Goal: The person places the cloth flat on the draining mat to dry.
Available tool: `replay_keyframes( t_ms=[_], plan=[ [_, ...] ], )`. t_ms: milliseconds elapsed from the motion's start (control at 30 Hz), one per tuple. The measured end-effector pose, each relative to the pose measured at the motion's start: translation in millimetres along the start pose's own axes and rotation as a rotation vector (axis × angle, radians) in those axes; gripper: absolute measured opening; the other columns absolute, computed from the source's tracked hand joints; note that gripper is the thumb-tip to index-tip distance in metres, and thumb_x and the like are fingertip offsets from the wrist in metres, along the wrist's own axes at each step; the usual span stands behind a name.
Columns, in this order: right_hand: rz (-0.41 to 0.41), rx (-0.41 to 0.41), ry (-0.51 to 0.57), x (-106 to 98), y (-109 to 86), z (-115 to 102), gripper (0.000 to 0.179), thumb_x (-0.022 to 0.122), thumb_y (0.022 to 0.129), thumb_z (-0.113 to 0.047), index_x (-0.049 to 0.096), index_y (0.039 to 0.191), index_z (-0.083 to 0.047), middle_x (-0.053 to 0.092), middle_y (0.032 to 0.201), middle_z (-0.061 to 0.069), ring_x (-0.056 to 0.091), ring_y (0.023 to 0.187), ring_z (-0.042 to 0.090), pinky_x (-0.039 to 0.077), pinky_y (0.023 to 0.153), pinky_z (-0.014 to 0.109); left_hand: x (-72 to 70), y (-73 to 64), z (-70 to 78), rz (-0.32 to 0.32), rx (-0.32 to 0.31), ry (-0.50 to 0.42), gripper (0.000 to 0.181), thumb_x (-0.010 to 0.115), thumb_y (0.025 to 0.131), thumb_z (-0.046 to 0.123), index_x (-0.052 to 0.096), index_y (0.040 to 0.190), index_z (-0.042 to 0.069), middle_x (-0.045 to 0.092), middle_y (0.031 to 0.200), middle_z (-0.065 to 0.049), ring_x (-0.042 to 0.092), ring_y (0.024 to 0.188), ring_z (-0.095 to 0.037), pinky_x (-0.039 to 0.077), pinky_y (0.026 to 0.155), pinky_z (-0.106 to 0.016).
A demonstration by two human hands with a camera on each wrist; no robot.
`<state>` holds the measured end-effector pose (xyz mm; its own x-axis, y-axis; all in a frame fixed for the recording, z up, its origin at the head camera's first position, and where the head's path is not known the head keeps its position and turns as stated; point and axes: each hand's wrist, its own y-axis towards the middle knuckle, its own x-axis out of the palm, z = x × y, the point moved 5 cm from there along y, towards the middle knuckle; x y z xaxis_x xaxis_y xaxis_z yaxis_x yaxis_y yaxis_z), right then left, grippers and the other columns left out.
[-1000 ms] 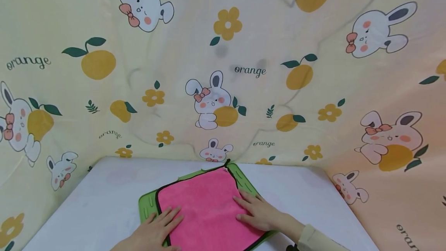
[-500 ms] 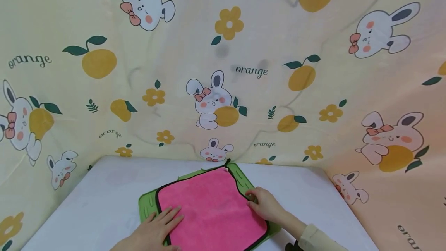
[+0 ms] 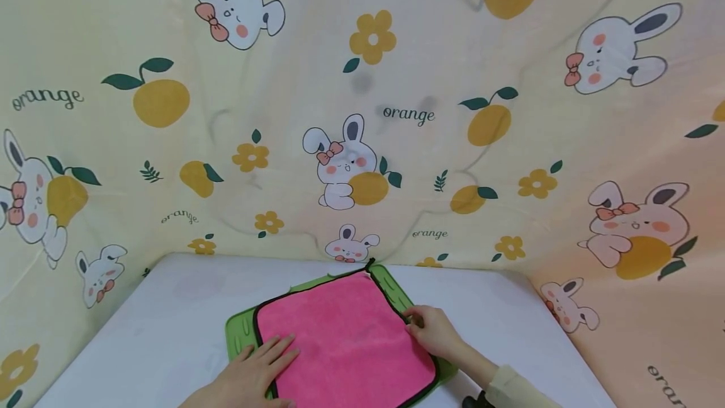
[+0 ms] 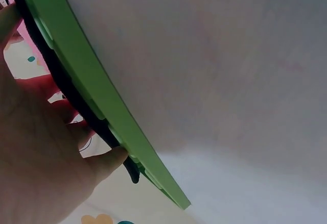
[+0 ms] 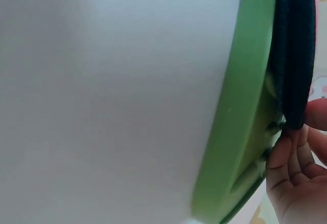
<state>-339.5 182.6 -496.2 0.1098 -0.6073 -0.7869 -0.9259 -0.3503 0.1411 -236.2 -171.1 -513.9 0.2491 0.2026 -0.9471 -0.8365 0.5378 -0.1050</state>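
A pink cloth (image 3: 345, 326) with black edging lies over a green board (image 3: 240, 334) with grooves near its rim, and the board's rim shows around the cloth's upper sides. My left hand (image 3: 253, 367) rests with its fingers spread on the cloth's left edge; in the left wrist view its thumb and fingers lie along the black edging (image 4: 66, 86). At the cloth's right edge, my right hand (image 3: 437, 334) pinches the edging between thumb and fingers. The right wrist view has this dark edging (image 5: 297, 45) held just above the board's green rim (image 5: 235, 101).
The board sits on a white table (image 3: 141, 339). Behind and on both sides hangs a curtain (image 3: 294, 93) printed with rabbits and oranges. A small black object (image 3: 476, 402) shows at the bottom, beside the right sleeve (image 3: 512, 388).
My right hand has gone from lying spread on the cloth to pinching its right edge, then shifted slightly outward with it. Wrinkles there have smoothed somewhat. My left hand stays in place.
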Motion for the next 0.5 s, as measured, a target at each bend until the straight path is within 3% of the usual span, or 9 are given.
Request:
replay_keyframes(
  t_ms=[500],
  plan=[
    [0.024, -0.020, -0.062, -2.9, -3.9, 7.0, 0.023, 0.077, 0.090, -0.004, 0.073, 0.112, -0.004, 0.059, 0.081, -0.006, 0.051, 0.075, 0.008, 0.046, 0.069, 0.029, -0.7, 5.8, -4.1, -0.002, 0.013, -0.008, 0.088, 0.060, 0.093, 0.071, 0.046, 0.157, 0.013, 0.037, 0.165, -0.014, 0.037, 0.148, -0.043, 0.036, 0.106, -0.074]
  ],
)
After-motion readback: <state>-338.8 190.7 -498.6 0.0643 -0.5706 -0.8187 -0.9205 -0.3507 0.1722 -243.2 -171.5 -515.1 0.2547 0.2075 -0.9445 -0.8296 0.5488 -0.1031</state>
